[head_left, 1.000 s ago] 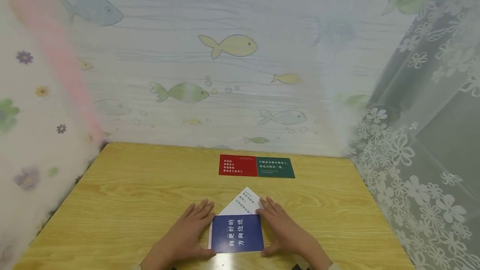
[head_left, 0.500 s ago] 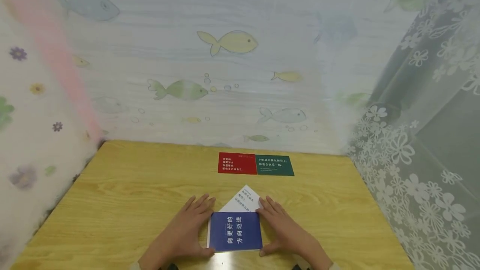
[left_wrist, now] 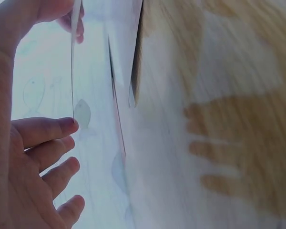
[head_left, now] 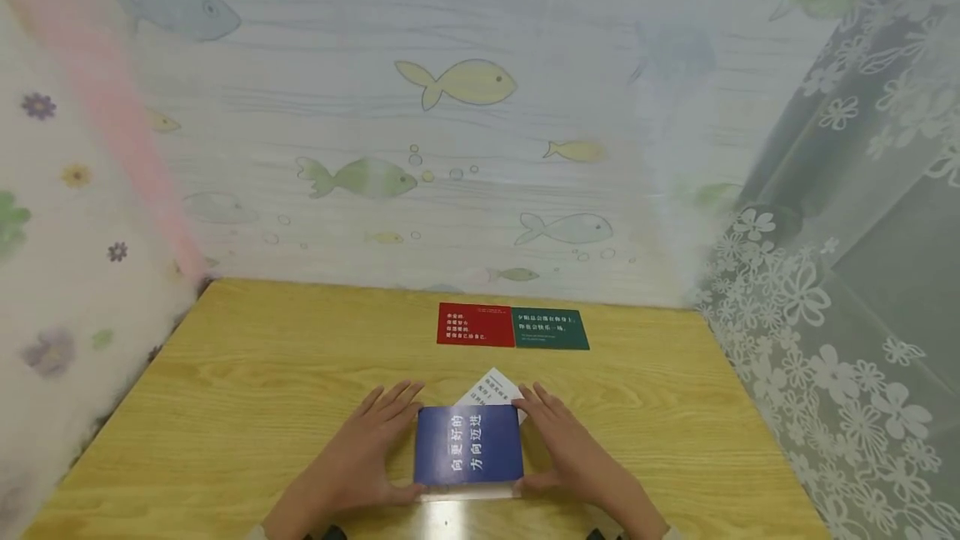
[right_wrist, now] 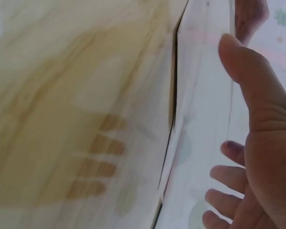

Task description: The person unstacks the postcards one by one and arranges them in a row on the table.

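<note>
At lower centre, the blue card (head_left: 468, 447) is now raised above the white card (head_left: 489, 386), seemingly freed, left hand (head_left: 358, 452) and right hand (head_left: 573, 452) pinching its edges, fingers spread.

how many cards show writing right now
4: red card and green card side by side at the back, blue card in front, white card partly beneath it; more may be hidden.

Left grip (head_left: 364, 455) and right grip (head_left: 567, 450) face each other, each pinching between thumb (right_wrist: 253, 76) and forefinger (right_wrist: 235, 152)
</note>
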`<state>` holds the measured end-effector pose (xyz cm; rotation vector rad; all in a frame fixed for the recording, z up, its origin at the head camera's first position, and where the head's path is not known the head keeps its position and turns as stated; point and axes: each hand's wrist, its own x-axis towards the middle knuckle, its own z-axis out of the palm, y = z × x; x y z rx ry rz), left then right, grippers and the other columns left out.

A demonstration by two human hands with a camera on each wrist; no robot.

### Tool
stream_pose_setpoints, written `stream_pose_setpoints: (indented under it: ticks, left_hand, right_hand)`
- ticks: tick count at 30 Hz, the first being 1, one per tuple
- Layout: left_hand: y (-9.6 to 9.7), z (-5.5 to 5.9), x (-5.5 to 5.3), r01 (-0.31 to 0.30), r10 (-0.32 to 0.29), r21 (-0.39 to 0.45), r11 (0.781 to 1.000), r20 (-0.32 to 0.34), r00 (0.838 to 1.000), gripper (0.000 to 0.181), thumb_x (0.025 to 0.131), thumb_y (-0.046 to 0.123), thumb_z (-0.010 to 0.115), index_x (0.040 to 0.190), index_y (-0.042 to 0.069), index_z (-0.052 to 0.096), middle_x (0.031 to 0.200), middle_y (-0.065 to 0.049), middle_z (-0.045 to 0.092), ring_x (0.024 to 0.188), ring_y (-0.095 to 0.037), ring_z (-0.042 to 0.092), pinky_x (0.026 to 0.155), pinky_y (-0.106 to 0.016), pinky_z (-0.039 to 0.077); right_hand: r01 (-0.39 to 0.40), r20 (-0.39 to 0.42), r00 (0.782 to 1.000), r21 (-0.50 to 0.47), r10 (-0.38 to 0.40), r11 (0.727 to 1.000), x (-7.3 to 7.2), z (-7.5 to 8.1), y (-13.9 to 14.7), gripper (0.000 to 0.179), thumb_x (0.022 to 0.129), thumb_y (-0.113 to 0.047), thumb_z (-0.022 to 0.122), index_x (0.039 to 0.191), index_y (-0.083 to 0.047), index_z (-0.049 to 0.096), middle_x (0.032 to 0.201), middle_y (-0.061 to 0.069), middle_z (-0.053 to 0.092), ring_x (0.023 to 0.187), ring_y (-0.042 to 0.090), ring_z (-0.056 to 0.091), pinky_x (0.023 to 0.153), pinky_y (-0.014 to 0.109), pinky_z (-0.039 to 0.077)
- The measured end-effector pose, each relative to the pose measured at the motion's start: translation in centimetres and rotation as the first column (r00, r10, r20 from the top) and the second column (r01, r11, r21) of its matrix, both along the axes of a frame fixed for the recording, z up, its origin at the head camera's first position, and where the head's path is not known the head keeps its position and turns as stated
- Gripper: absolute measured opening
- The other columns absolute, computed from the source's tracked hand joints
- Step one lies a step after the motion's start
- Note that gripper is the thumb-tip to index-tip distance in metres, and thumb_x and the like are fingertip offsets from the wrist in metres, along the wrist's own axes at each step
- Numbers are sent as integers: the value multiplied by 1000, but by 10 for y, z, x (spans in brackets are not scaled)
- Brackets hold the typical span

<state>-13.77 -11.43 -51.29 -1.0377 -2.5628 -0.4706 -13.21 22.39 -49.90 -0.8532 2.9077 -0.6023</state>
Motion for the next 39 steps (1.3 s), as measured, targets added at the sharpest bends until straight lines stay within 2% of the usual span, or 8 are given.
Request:
stream_pose_setpoints:
  ticks: [5,7,12,19,24,32,35,39]
  left_hand:
    - [-6,-1,0,-1,1,-1,1000,-7,1000,105,60,66,86,138,0,60,159,-9,44,144,-34,44,128,-33,8]
    - [-9,-1,0,-6,6,-5,1000,-7,1000,106,59,66,86,139,1,60,159,-9,44,144,-35,44,127,-33,9]
    - [-14,0,0,-26,26,-14,1000,-13,1000,109,59,67,86,142,1,58,158,-9,45,143,-35,45,122,-44,25]
    - [-21,2,1,-29,29,11,1000,-6,1000,107,59,67,87,140,3,60,158,-10,45,144,-35,45,129,-29,3]
    - [-24,1,-1,-29,30,12,999,-32,999,107,57,67,88,139,4,61,158,-10,45,143,-34,46,125,-41,22]
    - [-27,4,-3,9,-9,53,999,1,1000,106,56,62,91,138,2,61,157,-12,46,142,-37,46,127,-23,-1]
    - [-29,5,-5,-2,1,42,999,24,1000,107,57,63,91,140,3,60,158,-11,45,144,-36,44,128,-27,2]
    - [-32,7,-7,-39,38,7,999,93,995,109,61,64,88,147,6,54,160,-10,42,148,-33,38,128,-41,16]
  right_hand:
    - [-12,-24,1000,-18,12,1000,0,2,-3,104,70,-52,90,152,-13,40,166,11,32,154,35,24,119,57,34]
    - [-19,-32,999,-24,18,1000,0,2,-5,104,70,-51,91,152,-13,40,166,11,32,155,34,24,119,56,34]
    - [-36,-45,998,-35,34,999,0,3,-9,103,70,-47,92,152,-11,41,166,12,31,155,34,24,121,56,30]
    - [-77,-99,992,-25,74,997,-1,5,-15,104,70,-48,91,152,-7,41,165,15,32,153,39,26,123,56,24]
    - [-70,-119,990,12,71,997,-1,5,-18,105,71,-48,91,153,-5,41,164,17,32,153,39,26,122,57,26]
    - [-21,-43,999,-3,20,1000,0,6,-24,104,71,-48,91,153,-6,43,164,15,35,152,39,27,121,59,29]
    - [0,-47,999,14,1,1000,0,6,-26,105,71,-48,91,154,-7,41,164,15,35,153,39,26,121,59,29]
    - [20,-48,999,17,-20,1000,-3,9,-31,105,71,-47,91,154,-7,41,164,16,33,154,40,23,122,59,27]
